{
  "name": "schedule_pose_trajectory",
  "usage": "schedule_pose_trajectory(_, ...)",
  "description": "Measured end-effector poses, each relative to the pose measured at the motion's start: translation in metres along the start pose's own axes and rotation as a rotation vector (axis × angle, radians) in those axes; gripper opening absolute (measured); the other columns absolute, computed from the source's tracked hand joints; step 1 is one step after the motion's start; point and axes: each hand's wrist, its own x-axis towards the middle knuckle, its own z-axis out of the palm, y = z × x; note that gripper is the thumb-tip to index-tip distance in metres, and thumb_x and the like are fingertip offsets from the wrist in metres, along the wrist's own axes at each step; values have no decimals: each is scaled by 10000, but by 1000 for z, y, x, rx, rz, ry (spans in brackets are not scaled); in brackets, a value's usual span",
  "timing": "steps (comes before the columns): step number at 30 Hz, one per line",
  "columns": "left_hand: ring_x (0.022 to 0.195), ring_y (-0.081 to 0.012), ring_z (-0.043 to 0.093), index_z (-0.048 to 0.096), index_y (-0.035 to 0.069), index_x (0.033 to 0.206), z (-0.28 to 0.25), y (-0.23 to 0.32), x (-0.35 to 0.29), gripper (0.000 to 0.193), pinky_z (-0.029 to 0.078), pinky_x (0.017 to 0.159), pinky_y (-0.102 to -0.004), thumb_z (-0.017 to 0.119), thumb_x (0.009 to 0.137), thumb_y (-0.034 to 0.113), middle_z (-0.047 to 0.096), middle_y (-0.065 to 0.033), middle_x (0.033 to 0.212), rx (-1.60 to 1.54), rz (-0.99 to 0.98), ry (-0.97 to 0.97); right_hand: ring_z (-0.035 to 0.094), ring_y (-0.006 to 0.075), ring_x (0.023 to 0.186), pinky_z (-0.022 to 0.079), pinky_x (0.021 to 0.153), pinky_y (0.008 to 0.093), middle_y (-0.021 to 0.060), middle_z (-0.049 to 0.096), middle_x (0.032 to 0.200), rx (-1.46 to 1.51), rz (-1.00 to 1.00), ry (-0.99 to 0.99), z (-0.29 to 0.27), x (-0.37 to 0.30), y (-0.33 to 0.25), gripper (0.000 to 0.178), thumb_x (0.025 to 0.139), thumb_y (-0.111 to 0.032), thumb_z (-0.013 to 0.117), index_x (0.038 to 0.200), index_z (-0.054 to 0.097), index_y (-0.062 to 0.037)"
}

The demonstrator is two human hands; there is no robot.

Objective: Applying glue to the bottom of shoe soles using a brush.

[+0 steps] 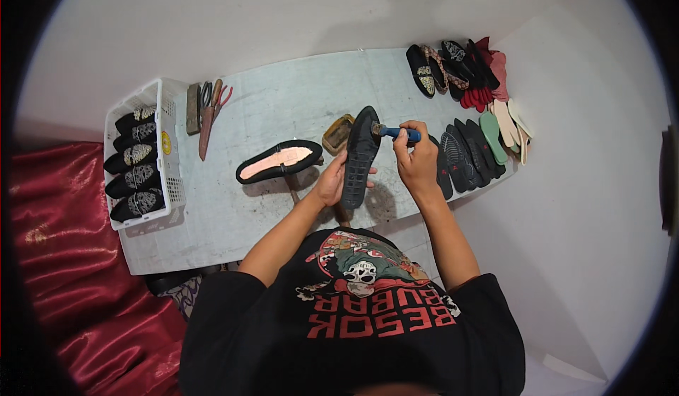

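My left hand (331, 182) is closed around the lower half of a long black shoe sole (362, 157), fingertips showing past its right edge. A grid of ridges covers the sole's lower part. My right hand (417, 157) grips a brush (398, 134) by its blue handle, the brush's tip against the sole's upper right side. Just left of the sole stands an open yellowish-brown container (338, 135), its contents hard to make out. Further left lies a black shoe upper (280, 161) with a pale pink middle and a dark strap across it. Beneath it shows a wooden handle (292, 188).
At the table's left, a white plastic basket (170, 162) holds several black patterned shoes. Beside it lie a dark block (193, 109), red-handled pliers (224, 99) and a pointed brown sheath-like tool (206, 130). Black soles (463, 157), pale insoles (506, 123) and finished-looking shoes (423, 70) line the right.
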Motion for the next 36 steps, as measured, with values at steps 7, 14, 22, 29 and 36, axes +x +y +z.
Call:
schedule_pose_trajectory(7,1225,-304,607,402,91,1506,-1,10,0,565,546,985,-522,300,1093,464,595,-134,1362,-79,40,-91,655,273,541,498,529,374,146,634,669,32,-62,-115,0,-9,-18,142,970,-136,619,1038,582,-16)
schedule_pose_trajectory(14,1221,-327,610,412,92,1499,-4,6,4,544,543,996,-521,309,1084,428,612,-137,1341,-82,-12,-115,683,307,607,510,552,388,167,648,696,9,-26,-97,-8,5,-26,141,976,-141,618,1033,589,-16)
schedule_pose_trajectory(22,1084,-358,685,454,43,1459,-9,17,8,594,561,949,-490,277,1063,449,642,-225,1271,-48,-94,-110,668,346,618,506,567,408,178,644,722,8,-191,56,-1,-2,1,147,960,-133,617,1031,591,-6)
schedule_pose_trajectory(29,1089,-380,676,463,43,1456,-6,10,6,583,541,982,-493,274,1054,420,646,-249,1259,-56,-63,-82,656,304,580,502,551,383,166,635,701,81,-154,-53,-3,-16,0,161,970,-161,614,1022,590,-10)
schedule_pose_trajectory(36,1163,-381,635,426,70,1489,-5,1,8,564,487,1039,-566,283,1035,373,618,-208,1325,-76,-60,-161,656,324,586,505,558,392,174,635,704,26,-44,-11,-14,13,0,163,974,-168,602,1035,583,-18)
